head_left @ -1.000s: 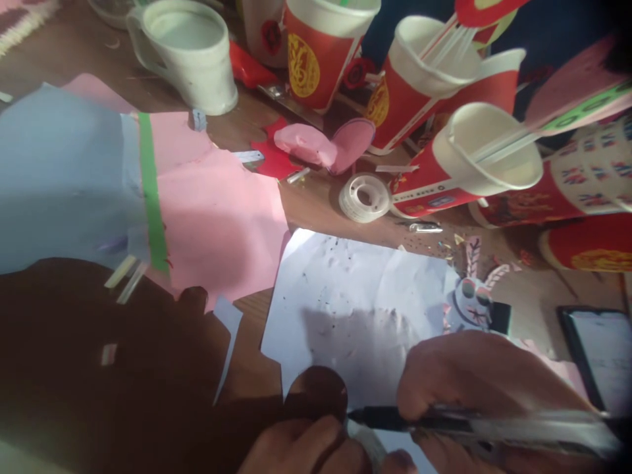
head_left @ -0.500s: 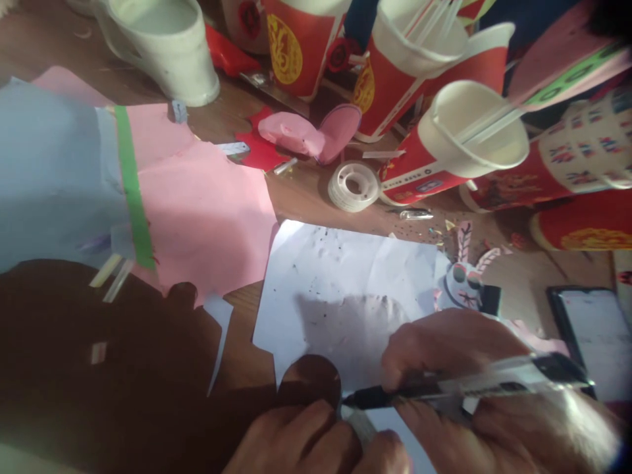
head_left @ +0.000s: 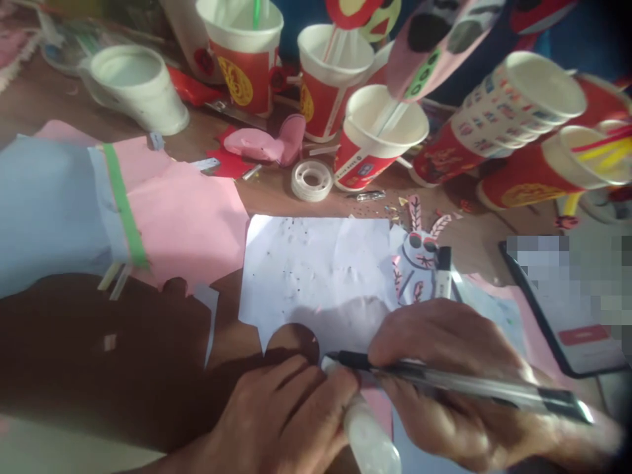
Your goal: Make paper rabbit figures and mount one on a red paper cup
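My right hand [head_left: 444, 355] grips a pen [head_left: 474, 386] with a clear barrel and dark ends. The pen lies nearly level, its tip pointing left to the fingertips of my left hand [head_left: 291, 415]. Those fingers are curled round a whitish, translucent tube-like object [head_left: 372, 438], whose kind I cannot tell; my fingers cover its middle. Whether the tip touches its upper end is unclear. Just beyond both hands lies a speckled white paper sheet [head_left: 316, 263] with a rounded cut-out at its near edge. A paper rabbit figure [head_left: 421, 253] with pink-marked ears lies behind my right hand.
Pink paper [head_left: 192, 217] and blue paper [head_left: 54, 204] cover the left side. A tape roll [head_left: 312, 181], a white mug [head_left: 135, 89] and several red paper cups [head_left: 363, 158] stand at the back. A phone [head_left: 567, 309] lies at right.
The view has shifted, so more of the back and right shows. More of the whitish tube-like object is visible below my left hand. The pen remains in my right hand.
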Demonstrator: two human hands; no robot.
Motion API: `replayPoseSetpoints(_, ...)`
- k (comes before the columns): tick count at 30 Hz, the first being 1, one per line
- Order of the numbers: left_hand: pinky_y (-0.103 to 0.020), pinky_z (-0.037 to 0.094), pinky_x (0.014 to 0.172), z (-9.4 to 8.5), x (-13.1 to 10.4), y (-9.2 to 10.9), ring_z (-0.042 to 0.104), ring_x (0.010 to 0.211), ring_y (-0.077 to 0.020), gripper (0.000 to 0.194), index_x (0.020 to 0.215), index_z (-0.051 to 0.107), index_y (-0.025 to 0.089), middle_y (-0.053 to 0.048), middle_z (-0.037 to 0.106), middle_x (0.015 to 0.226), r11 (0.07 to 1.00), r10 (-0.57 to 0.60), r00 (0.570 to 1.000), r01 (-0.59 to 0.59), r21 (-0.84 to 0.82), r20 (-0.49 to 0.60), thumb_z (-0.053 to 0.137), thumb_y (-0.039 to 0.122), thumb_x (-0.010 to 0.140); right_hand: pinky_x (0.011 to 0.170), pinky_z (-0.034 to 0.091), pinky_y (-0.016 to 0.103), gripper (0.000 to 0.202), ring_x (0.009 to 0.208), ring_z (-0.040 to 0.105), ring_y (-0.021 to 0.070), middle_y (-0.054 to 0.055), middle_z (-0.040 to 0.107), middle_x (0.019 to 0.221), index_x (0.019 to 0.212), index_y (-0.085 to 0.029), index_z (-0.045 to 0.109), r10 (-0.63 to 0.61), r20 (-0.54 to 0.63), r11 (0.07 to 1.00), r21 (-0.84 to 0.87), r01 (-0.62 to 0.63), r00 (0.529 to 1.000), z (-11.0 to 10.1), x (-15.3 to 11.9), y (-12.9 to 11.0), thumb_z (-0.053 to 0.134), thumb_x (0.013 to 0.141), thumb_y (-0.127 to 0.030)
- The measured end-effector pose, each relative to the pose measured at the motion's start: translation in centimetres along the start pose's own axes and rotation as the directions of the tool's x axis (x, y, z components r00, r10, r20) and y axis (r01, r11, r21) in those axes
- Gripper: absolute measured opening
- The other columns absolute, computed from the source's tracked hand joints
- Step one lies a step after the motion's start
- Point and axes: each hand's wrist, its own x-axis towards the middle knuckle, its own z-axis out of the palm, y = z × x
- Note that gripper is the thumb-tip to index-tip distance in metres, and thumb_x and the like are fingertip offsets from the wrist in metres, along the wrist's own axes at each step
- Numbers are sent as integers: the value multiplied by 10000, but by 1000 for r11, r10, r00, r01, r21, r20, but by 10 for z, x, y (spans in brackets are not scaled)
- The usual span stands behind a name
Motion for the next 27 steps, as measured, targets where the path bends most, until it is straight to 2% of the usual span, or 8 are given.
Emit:
replayPoseSetpoints(3,-212,523,545,-4,3,0,641,557,-128,183,915,582,134,-22,670,653,999,23,998,-21,-33,62,401,162,908,376,378,213,165,398,468,89,-37,522,509,768,-201,531,9,-96,999,40,-5,995,4,-9,-1,423,745,-79)
replayPoseSetpoints(6,-215,551,630,-6,3,1,672,659,-141,123,955,574,133,-38,700,756,996,-13,991,25,-88,136,481,125,876,388,369,212,105,420,470,91,-38,540,523,759,-201,504,30,-146,999,38,-24,989,6,-15,-1,440,768,-117)
replayPoseSetpoints(9,-189,551,695,-7,0,1,682,758,-141,199,1021,568,134,-41,713,844,993,-37,982,57,-104,188,574,99,826,389,344,218,87,420,454,92,-39,541,522,752,-195,499,41,-187,999,36,-35,981,9,-22,-1,436,800,-159)
replayPoseSetpoints(14,-182,553,753,-9,-3,0,685,790,-139,289,1065,573,111,-52,718,898,999,-2,986,10,-50,164,616,70,783,393,309,229,106,416,422,92,-51,503,507,757,-183,508,28,-266,999,43,-17,963,16,-34,-3,431,825,-160)
replayPoseSetpoints(18,-195,568,738,-8,-1,1,693,775,-144,261,1052,584,117,-50,722,892,999,14,991,-7,-48,137,597,80,794,415,320,235,74,434,408,93,-51,502,539,782,-184,512,43,-265,995,102,-16,963,19,-40,-6,450,798,-145)
replayPoseSetpoints(27,-229,588,692,-10,3,4,705,764,-166,269,1086,566,154,-44,732,881,999,-12,988,20,-50,157,581,131,819,428,359,251,131,449,437,113,-30,534,547,773,-190,502,-7,-234,999,40,16,972,17,-48,-14,429,783,-81)
